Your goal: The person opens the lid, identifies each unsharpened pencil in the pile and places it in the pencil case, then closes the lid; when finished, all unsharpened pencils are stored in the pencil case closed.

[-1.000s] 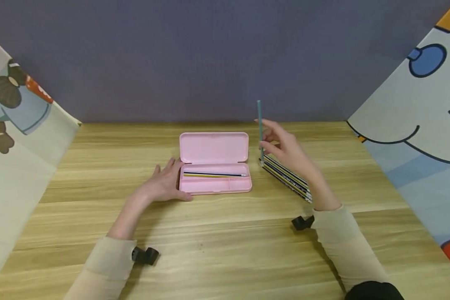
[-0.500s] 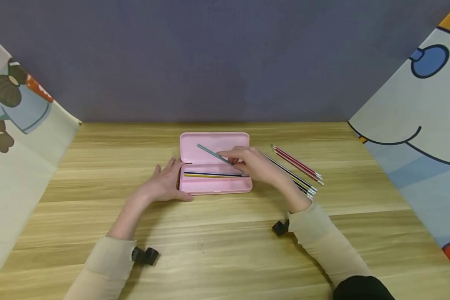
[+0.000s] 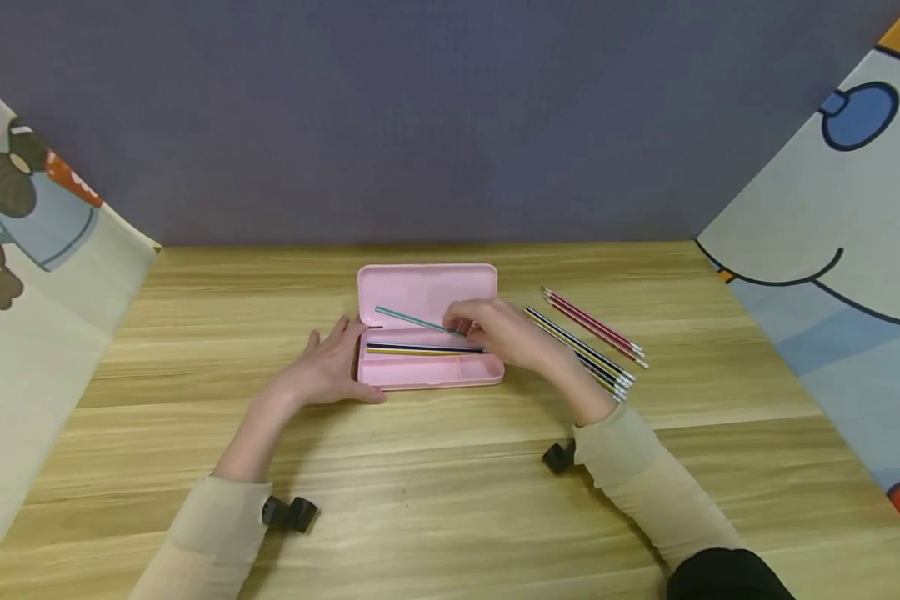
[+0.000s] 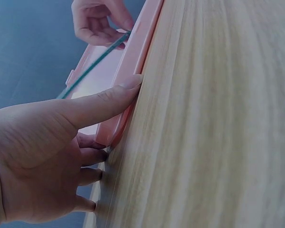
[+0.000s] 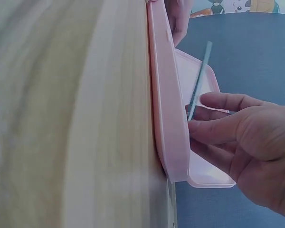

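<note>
A pink pencil case (image 3: pixel 412 287) lies on the table with its lid folded back. My left hand (image 3: pixel 333 364) touches its left end, thumb along the front wall and the other fingers fairly straight. Above the long compartment, my right hand (image 3: pixel 506 333) pinches a green pencil (image 3: pixel 408 317) near its right end. That pencil slants, its left end raised over the lid's hinge side; the right wrist view shows the thumb and fingers on the green pencil (image 5: pixel 199 83). Striped dark-and-yellow pencils (image 3: pixel 412 349) lie in the long compartment, their right ends hidden by the right hand.
Right of the case lie several striped dark pencils (image 3: pixel 581 347), partly behind the right forearm. Beyond them are red pencils (image 3: pixel 594 325) with white ends. A grey panel (image 3: pixel 435 125) rises at the table's back, with cartoon-printed panels at both sides.
My right hand has carried the green pencil left from above the loose pencils to the case. The pencil has tipped from upright to a low slant. My left hand stays put.
</note>
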`<state>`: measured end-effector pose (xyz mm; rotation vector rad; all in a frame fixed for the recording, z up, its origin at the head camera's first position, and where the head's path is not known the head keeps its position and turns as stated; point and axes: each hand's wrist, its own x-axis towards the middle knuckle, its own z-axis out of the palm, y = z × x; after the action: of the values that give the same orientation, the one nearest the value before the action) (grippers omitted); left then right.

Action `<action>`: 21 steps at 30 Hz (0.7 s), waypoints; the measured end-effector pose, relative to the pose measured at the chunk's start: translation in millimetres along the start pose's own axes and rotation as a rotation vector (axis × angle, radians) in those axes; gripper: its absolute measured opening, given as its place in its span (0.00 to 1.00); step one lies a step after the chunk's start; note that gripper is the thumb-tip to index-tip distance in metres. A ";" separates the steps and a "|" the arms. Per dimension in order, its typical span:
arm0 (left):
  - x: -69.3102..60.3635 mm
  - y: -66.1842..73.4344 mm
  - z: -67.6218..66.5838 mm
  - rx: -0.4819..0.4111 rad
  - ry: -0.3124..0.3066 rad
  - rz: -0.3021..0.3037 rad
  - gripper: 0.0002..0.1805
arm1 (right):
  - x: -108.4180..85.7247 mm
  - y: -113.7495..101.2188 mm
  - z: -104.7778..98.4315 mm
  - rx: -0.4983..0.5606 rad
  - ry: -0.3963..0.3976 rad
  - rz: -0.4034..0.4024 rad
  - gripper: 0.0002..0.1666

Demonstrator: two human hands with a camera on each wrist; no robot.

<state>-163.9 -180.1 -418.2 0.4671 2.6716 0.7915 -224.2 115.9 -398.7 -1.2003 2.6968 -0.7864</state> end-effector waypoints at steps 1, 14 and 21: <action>-0.2 0.2 -0.2 0.000 -0.001 -0.001 0.62 | -0.1 0.4 0.3 0.001 -0.004 0.001 0.17; -1.2 1.2 -2.2 0.005 -0.001 0.001 0.63 | -4.4 3.1 -7.3 0.077 -0.025 0.009 0.12; -0.5 0.4 -1.1 0.004 -0.004 -0.001 0.64 | -37.3 32.2 -43.4 0.196 0.127 0.128 0.27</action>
<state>-163.8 -180.5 -417.0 0.4683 2.6705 0.7841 -232.2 178.8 -381.6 -0.9562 2.6831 -1.1123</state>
